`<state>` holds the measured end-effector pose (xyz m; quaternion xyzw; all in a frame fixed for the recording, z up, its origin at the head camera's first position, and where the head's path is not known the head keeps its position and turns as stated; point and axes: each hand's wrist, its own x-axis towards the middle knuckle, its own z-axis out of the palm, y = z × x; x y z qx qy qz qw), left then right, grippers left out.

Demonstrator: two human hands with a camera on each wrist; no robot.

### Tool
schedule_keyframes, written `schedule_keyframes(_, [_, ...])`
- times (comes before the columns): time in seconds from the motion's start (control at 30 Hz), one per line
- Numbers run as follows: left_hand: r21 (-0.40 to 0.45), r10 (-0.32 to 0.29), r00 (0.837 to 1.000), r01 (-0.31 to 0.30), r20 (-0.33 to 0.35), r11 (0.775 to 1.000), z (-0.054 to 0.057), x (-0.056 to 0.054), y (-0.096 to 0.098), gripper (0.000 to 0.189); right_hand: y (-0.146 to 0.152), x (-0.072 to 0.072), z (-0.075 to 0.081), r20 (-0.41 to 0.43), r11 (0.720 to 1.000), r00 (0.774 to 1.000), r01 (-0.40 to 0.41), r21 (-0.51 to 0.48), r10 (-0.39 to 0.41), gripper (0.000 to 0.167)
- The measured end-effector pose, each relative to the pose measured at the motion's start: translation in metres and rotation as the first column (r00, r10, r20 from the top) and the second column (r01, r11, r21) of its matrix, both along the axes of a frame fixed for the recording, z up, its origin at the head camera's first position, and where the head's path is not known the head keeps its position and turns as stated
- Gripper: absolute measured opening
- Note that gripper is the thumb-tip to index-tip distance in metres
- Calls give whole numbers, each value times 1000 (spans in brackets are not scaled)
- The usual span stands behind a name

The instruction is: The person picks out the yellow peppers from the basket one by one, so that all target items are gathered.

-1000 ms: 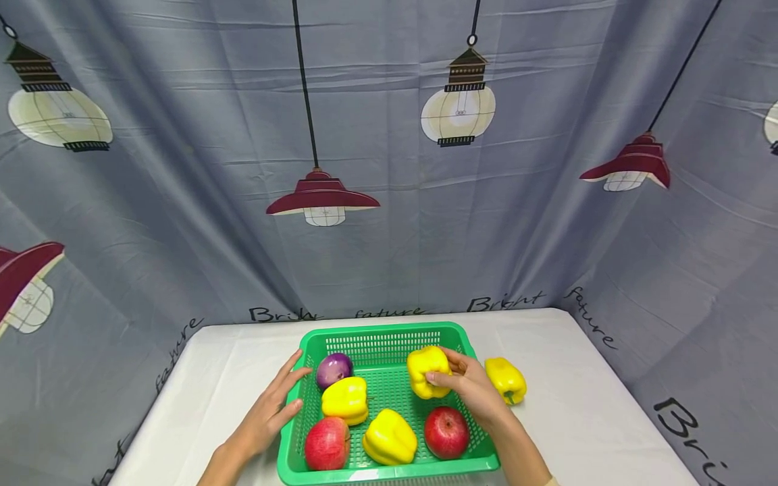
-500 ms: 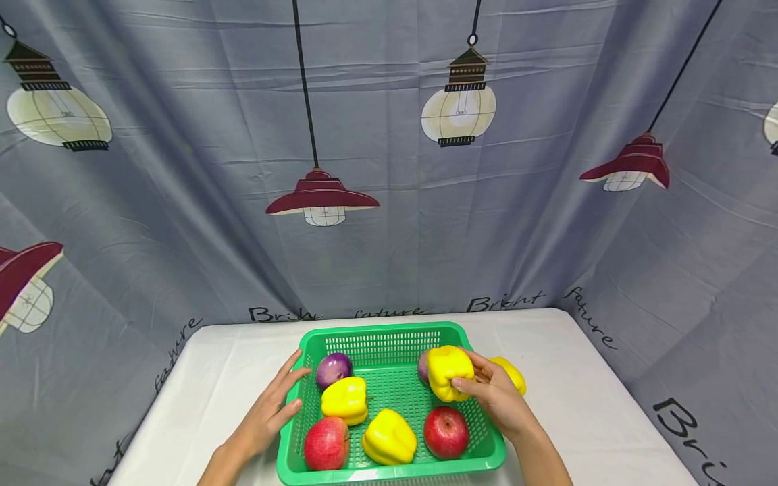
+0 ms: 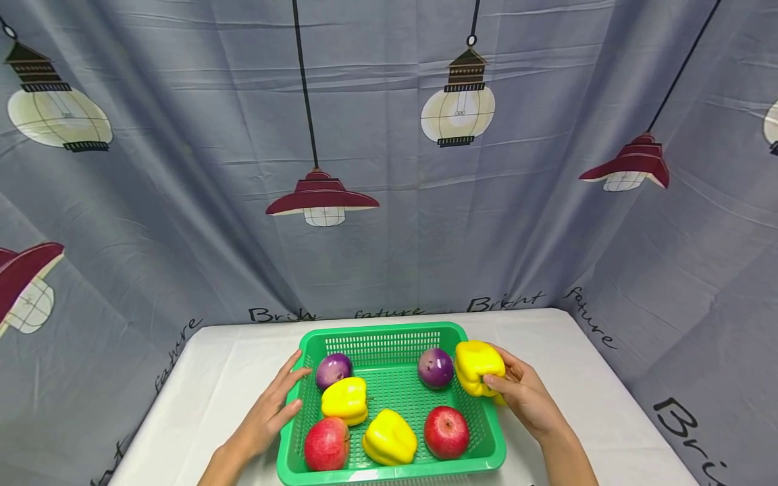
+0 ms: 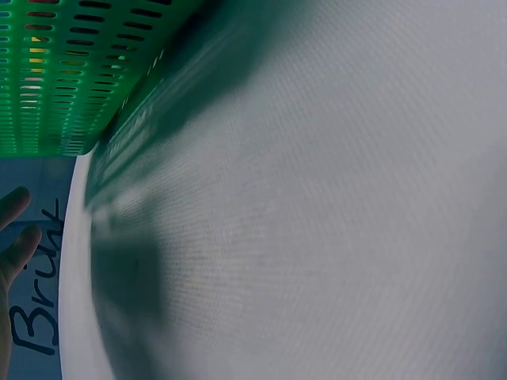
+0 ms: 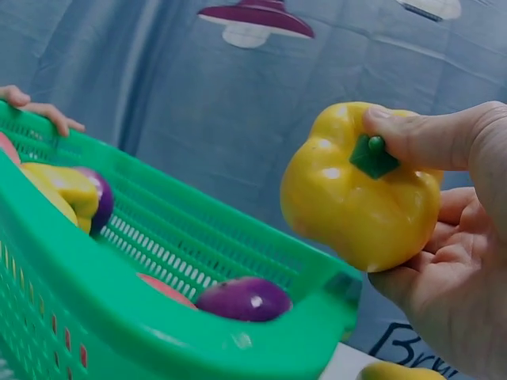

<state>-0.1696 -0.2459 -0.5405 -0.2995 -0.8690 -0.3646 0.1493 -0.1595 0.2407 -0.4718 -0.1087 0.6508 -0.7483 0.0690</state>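
Note:
My right hand [image 3: 524,391] grips a yellow bell pepper [image 3: 479,368] over the right rim of the green basket [image 3: 389,329]. In the right wrist view the thumb lies beside the pepper's green stem, and the pepper is off the basket and in the air. My left hand [image 3: 263,417] rests at the basket's left rim with fingers spread and fairly straight. Inside the basket lie two yellow bell peppers [image 3: 390,437], two red apples [image 3: 446,432] and two round purple vegetables [image 3: 435,368], perhaps onions.
Another yellow pepper [image 5: 404,372] lies on the table outside the basket's right side, mostly hidden behind the held one. White cloth [image 3: 577,405] covers the table. A grey-blue curtain [image 3: 389,270] with printed lamps hangs at its back and sides.
My right hand has carried the yellow pepper rightward from above the basket's inside to its right rim, uncovering the right purple vegetable. The left hand has stayed in place.

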Motion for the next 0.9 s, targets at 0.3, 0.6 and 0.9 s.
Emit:
schedule_keyframes(0.3, [-2, -4, 1000, 4, -6, 1000, 1, 0, 0, 51, 17, 0, -8, -41, 1000, 999, 7, 5, -7, 64])
schedule_keyframes(0.6, [-6, -1, 1000, 1, 0, 1000, 2, 0, 1, 50, 58, 5, -20, -116, 994, 993, 13, -111, -26, 49])
schedule_keyframes(0.9, [-17, 1, 1000, -1, -4, 1000, 2, 0, -1, 51, 85, 8, -31, -162, 987, 987, -12, -161, -15, 53])
